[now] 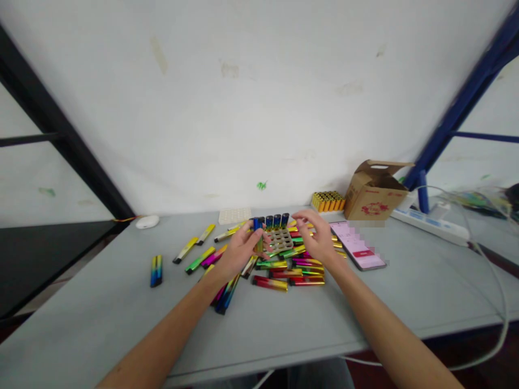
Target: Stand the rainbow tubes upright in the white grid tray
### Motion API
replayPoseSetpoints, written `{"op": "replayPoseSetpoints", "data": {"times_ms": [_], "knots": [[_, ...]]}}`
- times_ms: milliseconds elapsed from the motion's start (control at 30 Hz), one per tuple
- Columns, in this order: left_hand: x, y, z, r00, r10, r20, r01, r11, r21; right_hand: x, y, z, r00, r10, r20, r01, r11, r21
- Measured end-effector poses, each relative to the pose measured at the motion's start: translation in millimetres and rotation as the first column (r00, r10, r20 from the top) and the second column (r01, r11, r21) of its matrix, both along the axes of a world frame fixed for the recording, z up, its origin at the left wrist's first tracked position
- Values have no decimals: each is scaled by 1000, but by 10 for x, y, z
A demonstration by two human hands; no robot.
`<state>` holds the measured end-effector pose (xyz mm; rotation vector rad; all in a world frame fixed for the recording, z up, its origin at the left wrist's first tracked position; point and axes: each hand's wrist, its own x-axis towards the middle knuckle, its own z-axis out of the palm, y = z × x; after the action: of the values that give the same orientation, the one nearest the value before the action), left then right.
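Observation:
My left hand (239,249) is closed around a shiny blue-and-yellow tube (258,224), held upright at the left edge of a pale tray with round holes (279,240). In the tray's back row stand several dark blue tubes (277,220). On the other side of the tray, my right hand (316,235) hovers with its fingers apart and nothing visible in them. Around and below both hands lie many loose metallic tubes with dark ends, such as a red-and-gold one (270,283) and a green-and-gold one (271,265). Their exact kind is unclear.
A phone (359,246) lies to the right. Behind it are an opened cardboard box (375,197), a block of yellow-orange cylinders (328,202) and a white power strip (432,227). Another pale tray (234,216) rests near the wall. A pair of blue-yellow tubes (156,271) and a white case (147,222) are left.

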<state>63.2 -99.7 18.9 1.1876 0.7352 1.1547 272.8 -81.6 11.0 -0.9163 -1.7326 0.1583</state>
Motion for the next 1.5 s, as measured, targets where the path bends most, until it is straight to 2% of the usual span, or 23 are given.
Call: {"op": "replayPoseSetpoints", "data": {"times_ms": [167, 367, 600, 733, 833, 900, 967, 1133, 1233, 1300, 1367, 1400, 1500], "knots": [[27, -3, -47, 992, -89, -92, 92, 995, 26, -130, -108, 15, 986, 111, 126, -110, 994, -15], [28, 7, -135, 973, -153, -175, 167, 984, 70, -187, -121, 21, 986, 134, 102, -132, 991, -27], [0, 55, -192, 942, -96, -321, 151, 977, 149, -215, -134, 51, 977, 213, 11, -211, 973, -90], [-87, 62, -123, 906, -3, -423, 97, 975, 202, -118, -56, 47, 982, 147, -116, -162, 978, -129], [-164, 6, 23, 790, 47, -612, 139, 957, 253, -15, 29, 34, 971, 75, -228, -103, 988, -117], [-199, -35, 113, 696, 158, -700, 151, 921, 358, 42, 70, 28, 981, 43, -189, -58, 995, -76], [-225, -48, 159, 614, 294, -733, 152, 867, 475, 79, 91, 22, 997, 18, -81, -20, 999, -29], [-316, 62, 68, 422, 631, -651, 118, 674, 729, 94, 103, -18, 993, 7, 114, -5, 1000, -20], [-422, 162, -20, 372, 746, -552, 74, 569, 819, 92, 121, -60, 989, 20, 145, -14, 999, -40], [-527, 234, -74, 341, 792, -507, 35, 529, 848, 95, 141, -92, 988, 27, 152, -20, 999, -45], [-658, 319, -134, 277, 824, -495, 7, 513, 858, 97, 165, -126, 988, 26, 151, -19, 999, -48], [-728, 365, -166, 244, 825, -510, 7, 524, 851, 96, 175, -142, 988, 24, 151, -17, 999, -50], [-909, 498, -261, 163, 791, -590, 6, 597, 802, 92, 193, -171, 990, 20, 139, -10, 997, -72]]}}
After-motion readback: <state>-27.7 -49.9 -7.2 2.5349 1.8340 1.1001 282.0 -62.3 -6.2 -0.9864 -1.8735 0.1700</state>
